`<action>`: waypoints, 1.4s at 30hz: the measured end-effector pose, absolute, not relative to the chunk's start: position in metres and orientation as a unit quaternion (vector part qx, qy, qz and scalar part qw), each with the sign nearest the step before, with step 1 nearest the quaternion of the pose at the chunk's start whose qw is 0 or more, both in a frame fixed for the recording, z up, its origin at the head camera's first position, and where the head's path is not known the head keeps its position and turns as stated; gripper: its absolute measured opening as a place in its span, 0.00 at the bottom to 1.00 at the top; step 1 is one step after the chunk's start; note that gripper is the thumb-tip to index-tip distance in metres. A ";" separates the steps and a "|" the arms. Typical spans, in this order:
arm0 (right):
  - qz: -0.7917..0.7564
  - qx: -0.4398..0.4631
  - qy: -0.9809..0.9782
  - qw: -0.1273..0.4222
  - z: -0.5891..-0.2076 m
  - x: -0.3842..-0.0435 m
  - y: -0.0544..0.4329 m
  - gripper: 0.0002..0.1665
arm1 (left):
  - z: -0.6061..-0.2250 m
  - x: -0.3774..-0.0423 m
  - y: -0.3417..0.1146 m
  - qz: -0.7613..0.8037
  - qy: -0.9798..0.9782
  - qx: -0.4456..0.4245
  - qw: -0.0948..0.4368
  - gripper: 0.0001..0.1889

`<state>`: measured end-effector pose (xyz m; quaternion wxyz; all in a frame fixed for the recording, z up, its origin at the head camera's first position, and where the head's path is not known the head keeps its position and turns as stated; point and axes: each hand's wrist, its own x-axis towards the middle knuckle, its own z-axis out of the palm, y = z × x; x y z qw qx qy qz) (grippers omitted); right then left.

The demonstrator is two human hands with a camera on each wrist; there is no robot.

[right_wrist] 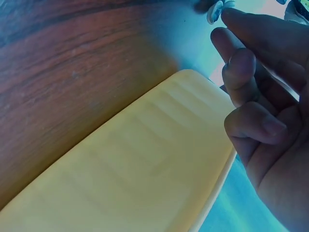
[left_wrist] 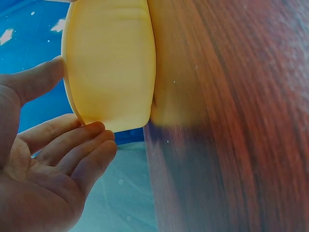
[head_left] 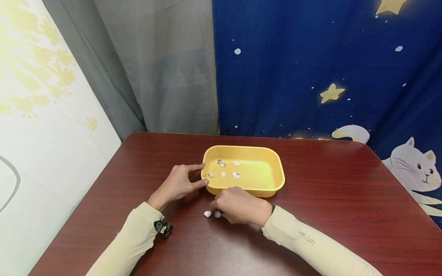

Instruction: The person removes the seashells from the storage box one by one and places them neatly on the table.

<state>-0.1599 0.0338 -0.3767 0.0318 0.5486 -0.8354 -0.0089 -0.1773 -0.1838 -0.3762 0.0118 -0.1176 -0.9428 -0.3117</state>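
Note:
A yellow plastic basin (head_left: 262, 153) stands on the dark red table, with several small white shell-like pieces (head_left: 223, 174) scattered over the left part of its floor. My left hand (head_left: 176, 184) is spread at the basin's left end, its thumb and forefinger touching the rim (left_wrist: 66, 92) with fairly straight fingers. In front of the basin, my right hand (head_left: 238, 205) reaches down and pinches a white piece (head_left: 217, 214) at its fingertips, the other fingers curled in. A second white piece (head_left: 207, 214) lies just left of it on the table. The right wrist view shows both pieces beyond the thumb tip.
The wooden table (head_left: 345, 184) extends on both sides of the basin. Behind its back edge hang a grey curtain (head_left: 172, 76) and a blue curtain (head_left: 293, 76) with stars. A black strap (head_left: 163, 228) sits on the left wrist.

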 end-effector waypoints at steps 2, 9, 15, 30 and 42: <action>-0.006 0.548 -0.836 0.033 -0.376 -0.160 0.036 0.05 | -0.376 -0.178 -0.183 -0.312 -0.942 -0.120 0.013 0.31; 0.008 0.545 -0.838 0.026 -0.371 -0.162 0.043 0.05 | -0.375 -0.178 -0.182 -0.314 -0.942 -0.119 0.015 0.31; 0.026 0.546 -0.837 0.014 -0.359 -0.166 0.048 0.06 | -0.374 -0.178 -0.183 -0.316 -0.941 -0.118 0.011 0.31; 0.028 0.557 -0.830 0.005 -0.324 -0.178 0.057 0.08 | -0.375 -0.176 -0.184 -0.318 -0.941 -0.116 -0.001 0.31; 0.037 0.558 -0.829 -0.018 -0.303 -0.201 0.065 0.08 | -0.375 -0.174 -0.183 -0.314 -0.942 -0.116 -0.004 0.31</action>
